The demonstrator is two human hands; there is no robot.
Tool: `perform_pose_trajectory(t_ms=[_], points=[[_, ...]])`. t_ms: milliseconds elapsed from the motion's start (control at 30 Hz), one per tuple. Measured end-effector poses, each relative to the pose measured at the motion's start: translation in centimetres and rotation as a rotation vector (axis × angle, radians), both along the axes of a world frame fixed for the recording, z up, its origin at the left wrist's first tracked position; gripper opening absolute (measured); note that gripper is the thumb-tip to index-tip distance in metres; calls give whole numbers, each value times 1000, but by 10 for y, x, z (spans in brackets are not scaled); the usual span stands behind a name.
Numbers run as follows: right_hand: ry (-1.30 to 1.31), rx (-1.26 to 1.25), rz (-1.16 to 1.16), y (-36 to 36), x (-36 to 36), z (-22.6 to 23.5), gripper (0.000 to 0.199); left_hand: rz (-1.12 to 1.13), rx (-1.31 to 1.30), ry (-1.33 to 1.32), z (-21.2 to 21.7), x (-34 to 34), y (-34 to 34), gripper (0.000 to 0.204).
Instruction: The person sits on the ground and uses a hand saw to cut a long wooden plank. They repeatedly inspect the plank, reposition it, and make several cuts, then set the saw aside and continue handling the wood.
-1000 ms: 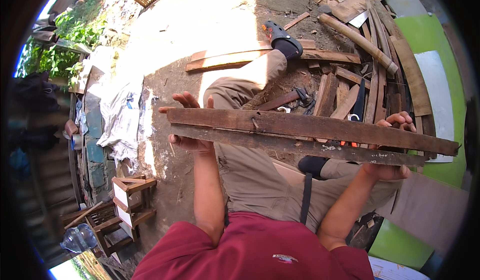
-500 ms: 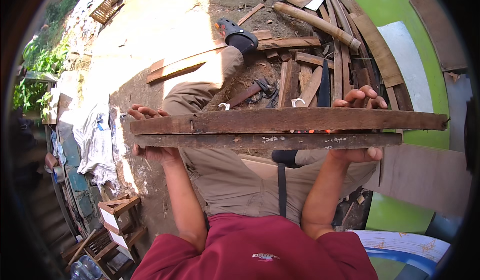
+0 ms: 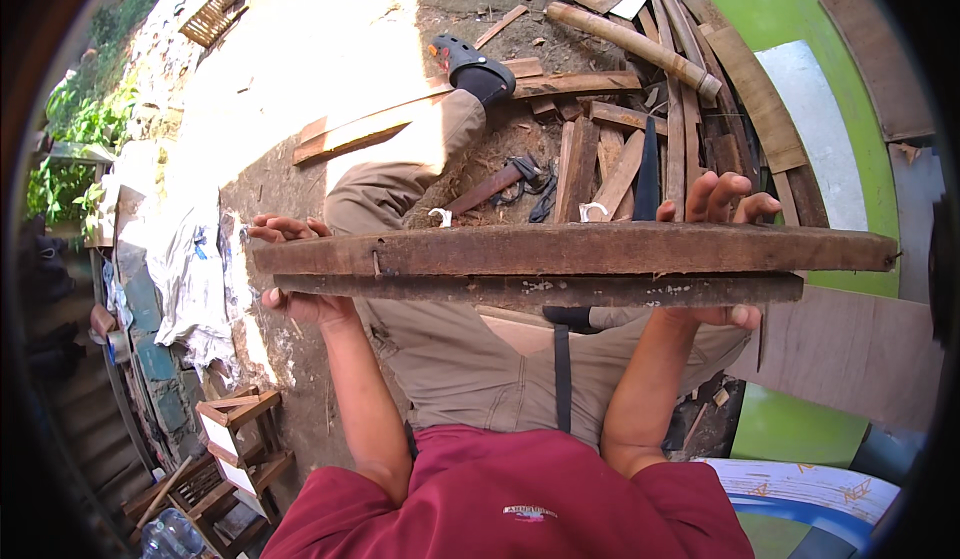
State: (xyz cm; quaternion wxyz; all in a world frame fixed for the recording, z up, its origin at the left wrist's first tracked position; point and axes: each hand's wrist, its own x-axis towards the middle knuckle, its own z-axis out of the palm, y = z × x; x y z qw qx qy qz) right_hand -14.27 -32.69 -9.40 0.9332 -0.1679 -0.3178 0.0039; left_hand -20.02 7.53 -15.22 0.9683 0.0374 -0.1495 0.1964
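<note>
Two dark, weathered wooden boards lie side by side across my hands above my lap. The longer far board (image 3: 600,250) has nails at its right end and near its left part. The shorter near board (image 3: 620,288) bears pale specks. My left hand (image 3: 315,307) grips both boards from below near their left ends, fingers past the far edge and thumb at the near side. Under their right part is my right hand (image 3: 720,199), its fingers raised beyond the far board and its thumb at the near edge. Both palms are hidden by the wood.
Scrap wood (image 3: 610,164) lies heaped ahead to the right, with a bamboo pole (image 3: 635,47) and a dark pointed blade (image 3: 648,174). Loose planks (image 3: 370,134) rest by my outstretched foot. Green panels (image 3: 800,424) lean at right; a small wooden frame (image 3: 245,459) stands at lower left.
The boards have tipped slightly, showing more of the far board's face, and sit a little lower. My right hand's fingers have spread and lifted somewhat.
</note>
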Motion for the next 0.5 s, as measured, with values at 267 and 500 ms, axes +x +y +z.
perform_pose_trajectory(t_ms=[267, 500], points=[[138, 102, -9, -2, 2, -8, 87, -5, -42, 93, 1, 2, -7, 70], [444, -5, -186, -1, 4, -20, 79, 65, -26, 308, -1, -2, -8, 66]])
